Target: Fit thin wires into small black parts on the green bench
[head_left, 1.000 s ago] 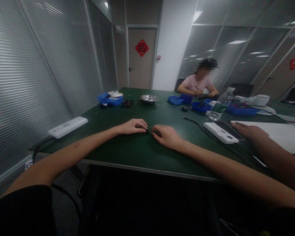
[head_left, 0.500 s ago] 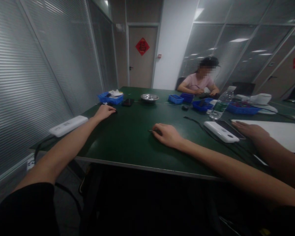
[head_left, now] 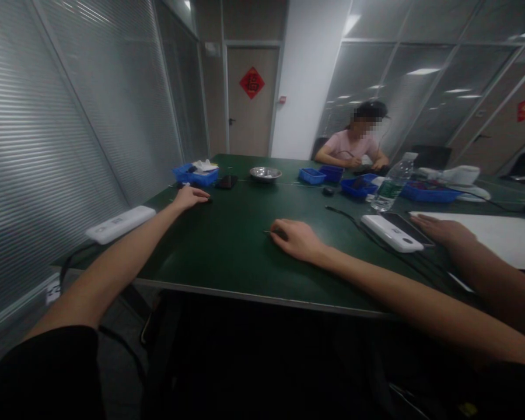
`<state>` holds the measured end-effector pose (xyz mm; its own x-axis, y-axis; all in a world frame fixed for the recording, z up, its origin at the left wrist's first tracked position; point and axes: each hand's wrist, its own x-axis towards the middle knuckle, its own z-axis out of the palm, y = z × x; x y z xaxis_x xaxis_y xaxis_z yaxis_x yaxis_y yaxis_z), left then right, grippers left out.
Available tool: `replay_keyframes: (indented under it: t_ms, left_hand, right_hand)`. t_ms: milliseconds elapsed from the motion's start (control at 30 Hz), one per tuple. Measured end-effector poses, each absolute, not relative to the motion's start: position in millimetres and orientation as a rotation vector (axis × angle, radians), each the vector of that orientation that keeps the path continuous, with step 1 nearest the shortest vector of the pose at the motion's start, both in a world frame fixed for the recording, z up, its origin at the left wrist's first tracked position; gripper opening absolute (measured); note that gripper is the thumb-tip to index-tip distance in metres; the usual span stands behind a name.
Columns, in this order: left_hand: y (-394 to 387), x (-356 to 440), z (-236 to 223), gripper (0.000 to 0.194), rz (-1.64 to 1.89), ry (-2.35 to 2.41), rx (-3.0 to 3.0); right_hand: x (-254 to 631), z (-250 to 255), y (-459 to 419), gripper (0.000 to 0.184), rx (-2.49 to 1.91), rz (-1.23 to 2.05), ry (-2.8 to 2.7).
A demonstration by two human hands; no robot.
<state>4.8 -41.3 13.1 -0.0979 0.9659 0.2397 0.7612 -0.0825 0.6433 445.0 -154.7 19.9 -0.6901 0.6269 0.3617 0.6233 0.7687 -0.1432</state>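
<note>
My right hand (head_left: 296, 238) rests on the green table (head_left: 227, 256), its fingers closed around what looks like a small screwdriver (head_left: 266, 232). The thin metal shaft points left past the fingertips, and most of the dark handle is hidden in the hand. Farther off on the left, my left hand (head_left: 191, 198) lies low over the table, just in front of a blue tray (head_left: 207, 178). A small dark piece (head_left: 209, 200) shows at its fingertips; its kind is too small to make out.
A metal bowl (head_left: 265, 174) and a black phone (head_left: 226, 182) lie beyond my hands. White power banks (head_left: 121, 224) with cables flank my arms. To the right are a water bottle (head_left: 394, 184), blue trays (head_left: 312, 176) and another person's hand (head_left: 444, 230) on white paper. Someone sits opposite.
My left hand has left the screwdriver tip, taking the dark piece away to the far left near the blue tray, where it has stayed. My right hand has kept its place and grip.
</note>
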Motion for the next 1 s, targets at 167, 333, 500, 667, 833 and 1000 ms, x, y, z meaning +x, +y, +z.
replay_keyframes:
  t_ms: [167,333,500,667,833,1000]
  left_hand:
    - [-44,6,18,0.031,0.895,1.898,1.998]
    - [-51,14,22,0.025,0.864,1.88,2.121]
    - [-54,21,22,0.017,0.866,1.915,2.22]
    - [-57,28,21,0.018,0.897,1.817,2.237]
    - [-69,61,21,0.02,0.869,1.485,2.292]
    - [-93,118,18,0.027,0.794,1.034,2.269]
  right_hand:
    - [445,20,-155,0.016,-0.965,0.019,-2.57]
    - [444,21,-155,0.016,-0.959,0.033,-2.571]
    - [444,21,-156,0.016,-0.974,0.017,-2.574]
    - [445,21,-156,0.016,-0.967,0.019,-2.566]
    - [445,18,-154,0.016,-0.963,0.018,-2.547]
    - [445,18,-153,0.018,-0.955,0.043,-2.522]
